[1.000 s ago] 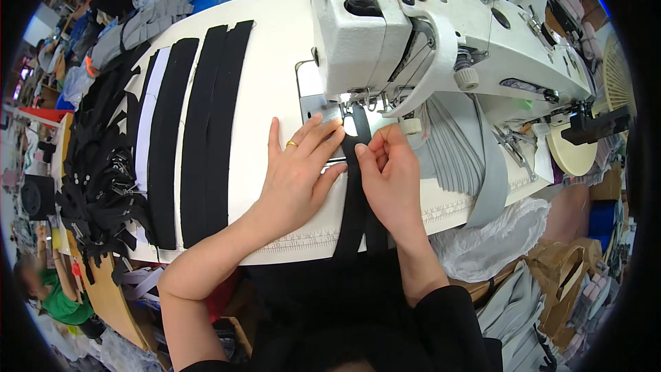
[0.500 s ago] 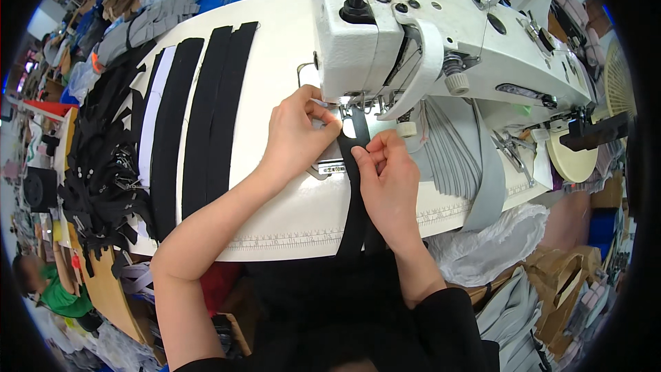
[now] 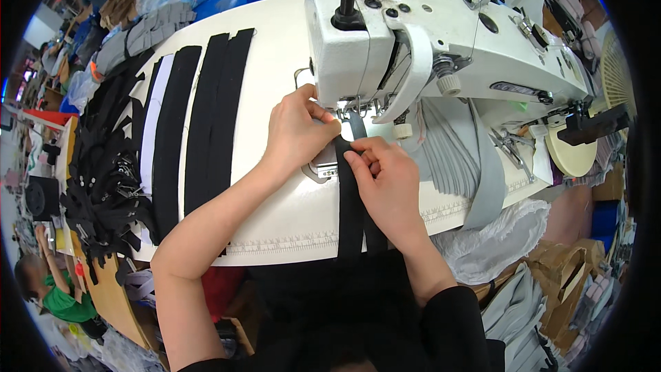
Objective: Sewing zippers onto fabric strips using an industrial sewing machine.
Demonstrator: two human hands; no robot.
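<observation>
A black fabric strip runs from under the needle area of a white sewing machine down over the table's front edge. My left hand is closed in a pinch at the strip's far end, beside the presser foot; its fingertips partly hide what they grip. Just nearer to me, my right hand pinches the strip's right edge between thumb and curled fingers. Close to the left fingers lies a metal plate set in the table.
Black strips lie side by side at left, next to a heap of black straps with metal parts. Pleated grey fabric, scissors and a white plastic bag are at right. A person in green works far left.
My right hand has shifted slightly toward the left hand along the strip, and the strip's near part hangs straighter. The left hand keeps its place; the whole view has tilted slightly.
</observation>
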